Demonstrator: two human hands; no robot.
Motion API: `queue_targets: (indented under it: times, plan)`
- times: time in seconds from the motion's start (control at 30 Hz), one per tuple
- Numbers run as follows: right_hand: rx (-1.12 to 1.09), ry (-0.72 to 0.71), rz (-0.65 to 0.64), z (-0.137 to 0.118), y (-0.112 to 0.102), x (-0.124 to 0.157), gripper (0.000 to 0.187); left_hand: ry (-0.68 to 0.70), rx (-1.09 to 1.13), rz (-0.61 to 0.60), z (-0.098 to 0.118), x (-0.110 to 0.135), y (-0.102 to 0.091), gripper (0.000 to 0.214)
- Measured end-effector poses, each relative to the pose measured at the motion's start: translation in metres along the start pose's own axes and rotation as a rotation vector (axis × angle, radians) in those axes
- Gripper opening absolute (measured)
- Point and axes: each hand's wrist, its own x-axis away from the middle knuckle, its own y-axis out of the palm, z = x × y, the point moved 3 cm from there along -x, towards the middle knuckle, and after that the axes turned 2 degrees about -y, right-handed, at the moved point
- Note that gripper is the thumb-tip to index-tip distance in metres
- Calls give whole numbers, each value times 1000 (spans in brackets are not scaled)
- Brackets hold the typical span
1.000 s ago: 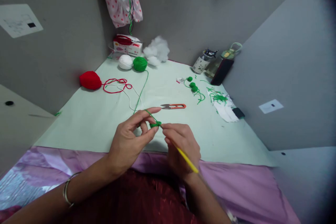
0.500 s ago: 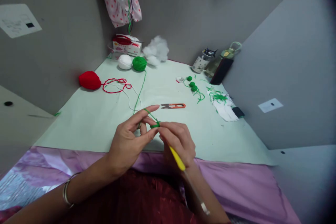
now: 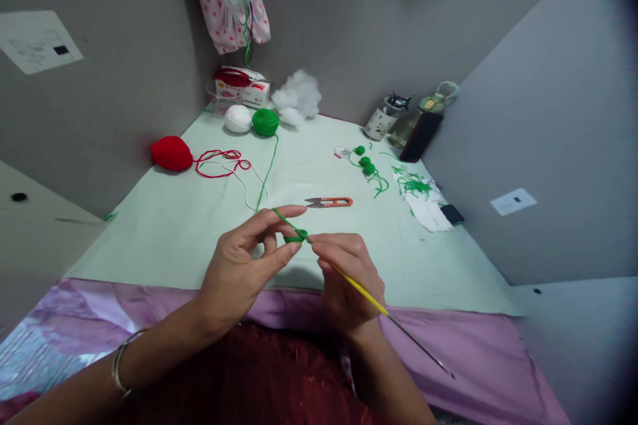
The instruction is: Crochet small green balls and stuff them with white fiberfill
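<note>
My left hand pinches a small green crochet piece between thumb and middle finger, with the green strand running over its raised forefinger. My right hand is closed round a yellow-handled crochet hook, whose tip meets the green piece. The strand leads back across the pale green table to a green yarn ball.
Orange-handled snips lie just beyond my hands. A red yarn ball, a white yarn ball, white stuffing and a small box sit at the back. Small green pieces, green scraps on white paper, a jar stand right.
My right hand has turned the hook, so its handle end has swung from pointing down toward me to lower right. My left hand has kept its pinch on the green piece.
</note>
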Motion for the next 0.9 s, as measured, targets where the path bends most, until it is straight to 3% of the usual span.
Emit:
queue_targets:
  times: [0.27,0.5,0.63,0.77,0.9]
  plan:
    - [-89,81,95,-1,-1,0,27,-12,5,-16,2,2,0,30]
    - [-327,365,137,6,4,0,24,-163,175,-57,-9,0,3,34]
    - [-345,435,142,6,6,-1,22,-176,207,-60,-14,-2,3,35]
    - [-262,355,97,5,4,0,24,-179,221,-69,-14,-3,4,35]
    - [150,0,-36,-3,5,5,35,-257,390,-128,-11,-2,7,47]
